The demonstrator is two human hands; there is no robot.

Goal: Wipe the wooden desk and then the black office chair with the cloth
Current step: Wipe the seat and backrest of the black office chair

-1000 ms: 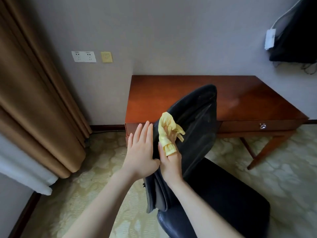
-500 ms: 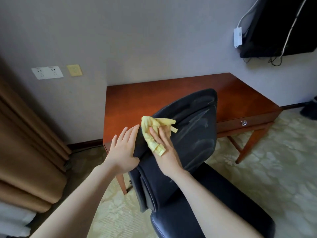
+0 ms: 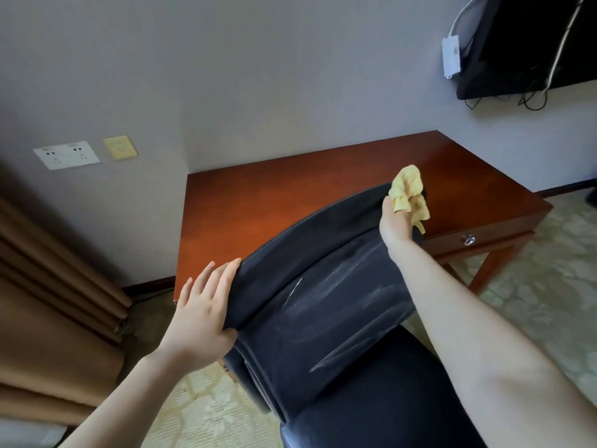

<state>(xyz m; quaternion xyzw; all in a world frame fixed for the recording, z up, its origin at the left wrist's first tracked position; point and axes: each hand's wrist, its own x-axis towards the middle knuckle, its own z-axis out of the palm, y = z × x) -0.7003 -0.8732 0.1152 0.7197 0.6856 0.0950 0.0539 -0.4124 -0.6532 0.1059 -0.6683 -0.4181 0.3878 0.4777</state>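
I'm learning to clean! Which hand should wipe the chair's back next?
Probably the right hand: it holds the yellow cloth at the black chair's top edge. The left hand has no cloth; it rests against the chair's side edge, seemingly steadying it.

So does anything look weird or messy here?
Yes: the black chair has pale streaks and smudges across the front of its back, below the cloth in the right hand. Dust, scuffs or wipe marks, I cannot tell. Nothing is spilled or tipped over.
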